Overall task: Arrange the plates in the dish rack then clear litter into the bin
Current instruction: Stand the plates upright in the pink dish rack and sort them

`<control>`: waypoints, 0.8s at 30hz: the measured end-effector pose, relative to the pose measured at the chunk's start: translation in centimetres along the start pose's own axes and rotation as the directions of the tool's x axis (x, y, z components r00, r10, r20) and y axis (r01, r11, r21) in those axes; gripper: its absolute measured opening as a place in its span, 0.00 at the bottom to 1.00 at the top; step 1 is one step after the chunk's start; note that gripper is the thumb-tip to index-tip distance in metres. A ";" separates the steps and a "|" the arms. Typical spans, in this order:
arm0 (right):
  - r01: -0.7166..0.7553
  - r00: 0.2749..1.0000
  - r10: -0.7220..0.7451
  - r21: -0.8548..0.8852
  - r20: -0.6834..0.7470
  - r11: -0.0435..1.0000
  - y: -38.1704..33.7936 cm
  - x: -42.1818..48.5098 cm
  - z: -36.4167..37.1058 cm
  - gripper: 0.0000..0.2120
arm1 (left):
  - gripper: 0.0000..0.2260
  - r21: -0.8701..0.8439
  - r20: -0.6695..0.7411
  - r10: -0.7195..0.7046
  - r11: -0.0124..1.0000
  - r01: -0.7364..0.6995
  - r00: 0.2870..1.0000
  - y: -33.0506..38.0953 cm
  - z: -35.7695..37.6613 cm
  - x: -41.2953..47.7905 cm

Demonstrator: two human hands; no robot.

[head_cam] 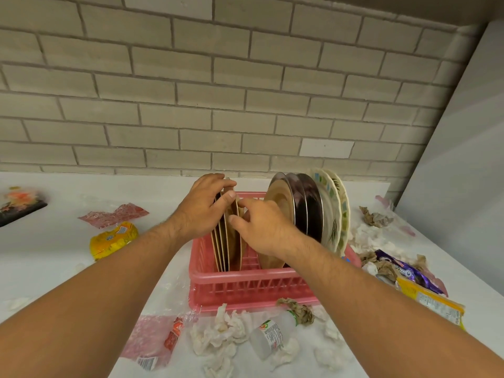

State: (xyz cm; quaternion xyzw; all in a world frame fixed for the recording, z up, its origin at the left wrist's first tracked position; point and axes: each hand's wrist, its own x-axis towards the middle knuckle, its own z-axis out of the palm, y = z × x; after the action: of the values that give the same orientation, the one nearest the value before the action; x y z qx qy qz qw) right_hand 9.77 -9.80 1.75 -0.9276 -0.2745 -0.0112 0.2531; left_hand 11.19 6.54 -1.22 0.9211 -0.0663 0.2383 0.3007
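Partly hidden under the left hand (203, 207), upright plates (222, 249) are gripped; one beside it is pinched by the right hand (261, 227).

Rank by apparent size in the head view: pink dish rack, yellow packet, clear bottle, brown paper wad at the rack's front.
1. pink dish rack
2. yellow packet and clear bottle, alike; the bottle lies nearer the camera, so unranked
3. brown paper wad

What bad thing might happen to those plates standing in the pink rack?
The tan plates stand on edge, gripped by the left hand and right hand; released carelessly, they may topple. The floral plates stand at the very end of the pink rack and might slip out.
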 end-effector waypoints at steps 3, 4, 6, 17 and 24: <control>-0.040 0.997 0.041 0.016 -0.066 0.999 -0.1 -0.2 1.1 0.16 | 0.17 0.007 0.013 -0.008 1.000 0.008 1.000 0.1 -0.1 0.0; -0.048 0.995 0.047 -0.003 -0.089 0.999 -0.1 -0.2 1.3 0.15 | 0.18 0.013 0.013 -0.004 1.000 0.004 1.000 0.1 -0.1 0.0; -0.083 0.990 0.079 -0.029 -0.114 0.996 -0.2 0.0 1.7 0.14 | 0.19 0.021 -0.001 0.000 1.000 0.000 1.000 0.2 -0.2 -0.1; -0.189 0.973 0.118 -0.392 -0.197 0.900 -1.2 1.5 -4.7 0.07 | 0.14 -0.040 -0.021 -0.038 0.998 0.038 0.999 0.3 -0.5 -0.2; -0.230 0.971 0.156 -0.516 -0.183 0.825 -0.9 1.5 -4.9 0.10 | 0.16 0.001 -0.001 -0.038 0.999 0.038 0.999 0.1 -0.3 -0.1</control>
State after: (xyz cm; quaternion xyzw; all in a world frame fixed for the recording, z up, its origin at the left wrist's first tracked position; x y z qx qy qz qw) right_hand 11.19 -10.70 6.67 -0.9814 -0.1476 -0.1230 0.0029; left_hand 10.95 6.62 -1.05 0.9222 -0.0484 0.2330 0.3048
